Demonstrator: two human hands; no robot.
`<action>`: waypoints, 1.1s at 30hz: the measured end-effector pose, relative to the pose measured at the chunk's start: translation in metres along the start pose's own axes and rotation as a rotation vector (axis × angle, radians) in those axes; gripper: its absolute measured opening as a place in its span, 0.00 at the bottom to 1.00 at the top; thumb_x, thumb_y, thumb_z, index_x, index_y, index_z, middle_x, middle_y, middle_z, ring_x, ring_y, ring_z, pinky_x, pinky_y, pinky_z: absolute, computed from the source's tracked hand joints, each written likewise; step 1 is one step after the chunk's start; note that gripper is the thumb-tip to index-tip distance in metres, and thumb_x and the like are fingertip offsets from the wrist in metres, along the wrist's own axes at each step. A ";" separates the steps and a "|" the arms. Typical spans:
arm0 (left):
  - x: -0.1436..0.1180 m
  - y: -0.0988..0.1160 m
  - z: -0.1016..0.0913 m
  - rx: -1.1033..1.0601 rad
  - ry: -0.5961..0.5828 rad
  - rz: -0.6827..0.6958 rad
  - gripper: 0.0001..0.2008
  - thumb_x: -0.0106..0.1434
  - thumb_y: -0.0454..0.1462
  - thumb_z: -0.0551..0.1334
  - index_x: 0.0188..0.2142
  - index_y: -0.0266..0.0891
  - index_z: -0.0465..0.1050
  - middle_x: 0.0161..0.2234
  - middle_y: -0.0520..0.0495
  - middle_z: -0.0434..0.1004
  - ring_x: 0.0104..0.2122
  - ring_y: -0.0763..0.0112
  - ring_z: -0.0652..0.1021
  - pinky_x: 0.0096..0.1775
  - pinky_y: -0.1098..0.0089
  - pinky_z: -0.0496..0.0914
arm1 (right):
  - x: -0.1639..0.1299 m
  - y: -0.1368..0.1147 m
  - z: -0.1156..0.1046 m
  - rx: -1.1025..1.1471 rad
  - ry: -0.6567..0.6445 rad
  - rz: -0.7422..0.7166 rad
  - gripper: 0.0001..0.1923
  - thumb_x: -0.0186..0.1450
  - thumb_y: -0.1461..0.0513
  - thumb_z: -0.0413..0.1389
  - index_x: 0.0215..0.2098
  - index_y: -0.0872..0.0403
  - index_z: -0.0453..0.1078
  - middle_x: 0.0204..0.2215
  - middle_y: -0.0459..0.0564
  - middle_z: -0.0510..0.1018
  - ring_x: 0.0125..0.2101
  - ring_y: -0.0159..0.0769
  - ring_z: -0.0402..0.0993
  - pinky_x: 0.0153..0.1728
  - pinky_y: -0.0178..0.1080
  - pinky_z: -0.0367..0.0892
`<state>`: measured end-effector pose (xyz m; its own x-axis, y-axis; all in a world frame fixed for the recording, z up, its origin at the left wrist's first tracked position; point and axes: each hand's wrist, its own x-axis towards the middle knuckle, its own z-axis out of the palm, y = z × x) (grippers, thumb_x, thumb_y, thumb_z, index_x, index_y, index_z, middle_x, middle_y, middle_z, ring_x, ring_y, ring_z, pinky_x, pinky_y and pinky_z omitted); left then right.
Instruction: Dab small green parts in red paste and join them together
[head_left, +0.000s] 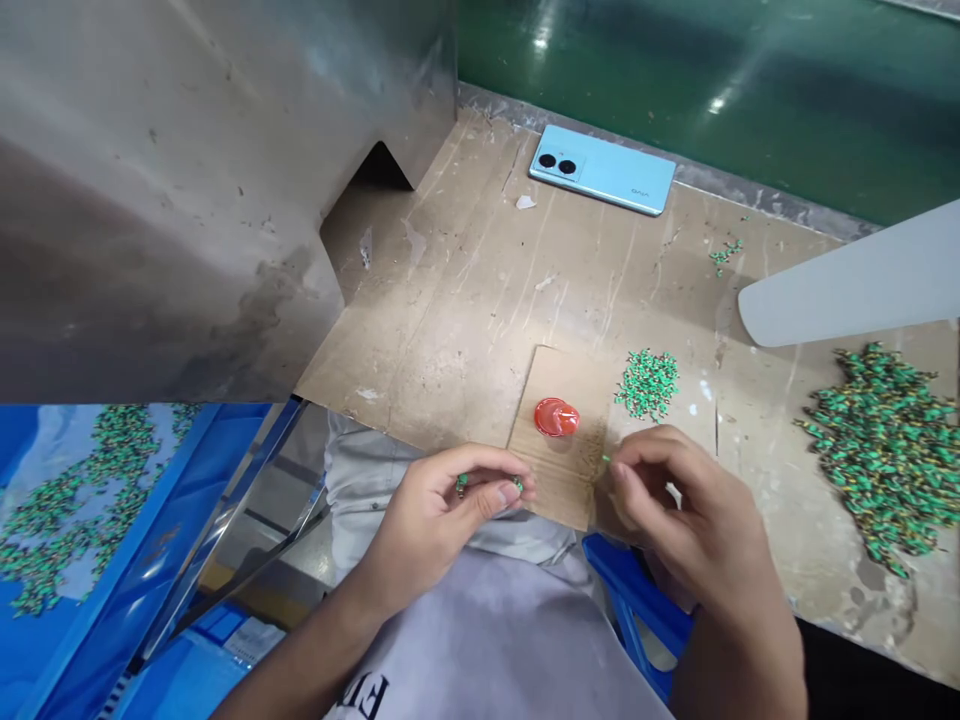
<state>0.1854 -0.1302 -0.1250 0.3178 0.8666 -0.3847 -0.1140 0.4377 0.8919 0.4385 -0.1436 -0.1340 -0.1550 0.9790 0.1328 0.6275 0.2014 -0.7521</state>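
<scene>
My left hand (439,510) is at the near edge of the worktable, fingers curled around a few small green parts (487,485) that show between thumb and fingertips. My right hand (694,505) is a little to the right, pinching one tiny green part (606,460) at its fingertips. Between and just beyond the hands lies a small red cap (556,417) on a cardboard piece (555,490). A small pile of green parts (648,381) sits just past my right hand.
A large heap of green parts (885,450) lies at the right. A light blue phone (602,169) rests at the table's far edge. A grey metal housing (187,180) fills the left. A blue tray (75,520) with green parts stands lower left. A white blade-like shape (847,285) juts in from the right.
</scene>
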 end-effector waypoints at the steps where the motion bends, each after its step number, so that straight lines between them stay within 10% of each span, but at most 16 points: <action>1: 0.000 -0.001 0.000 0.091 -0.006 0.036 0.04 0.72 0.32 0.68 0.42 0.39 0.84 0.38 0.49 0.89 0.40 0.71 0.87 0.43 0.77 0.80 | -0.006 0.000 -0.002 -0.014 -0.051 0.008 0.07 0.75 0.67 0.58 0.39 0.50 0.70 0.31 0.44 0.73 0.25 0.29 0.68 0.24 0.34 0.64; 9: 0.010 -0.016 0.012 0.546 -0.098 0.484 0.11 0.74 0.24 0.60 0.48 0.34 0.81 0.43 0.46 0.86 0.43 0.72 0.84 0.49 0.78 0.75 | -0.026 0.002 0.005 -0.177 -0.164 -0.012 0.05 0.77 0.66 0.56 0.42 0.50 0.69 0.33 0.44 0.73 0.28 0.31 0.72 0.30 0.35 0.67; 20: 0.009 -0.020 0.013 0.515 -0.006 0.440 0.09 0.71 0.25 0.65 0.45 0.35 0.82 0.40 0.47 0.87 0.40 0.72 0.85 0.45 0.78 0.76 | -0.026 -0.001 0.000 -0.155 -0.138 -0.044 0.06 0.75 0.68 0.57 0.41 0.51 0.69 0.32 0.44 0.73 0.26 0.29 0.70 0.28 0.35 0.65; 33: 0.000 -0.002 0.013 0.055 -0.015 0.250 0.09 0.61 0.27 0.76 0.37 0.42 0.88 0.33 0.52 0.89 0.32 0.77 0.84 0.36 0.85 0.76 | -0.017 -0.037 0.025 0.461 -0.028 0.047 0.05 0.76 0.66 0.57 0.43 0.48 0.69 0.33 0.45 0.71 0.33 0.33 0.70 0.33 0.36 0.67</action>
<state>0.1978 -0.1338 -0.1241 0.3004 0.9424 -0.1470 -0.1400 0.1960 0.9706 0.3994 -0.1688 -0.1247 -0.1592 0.9841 0.0793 0.2302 0.1151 -0.9663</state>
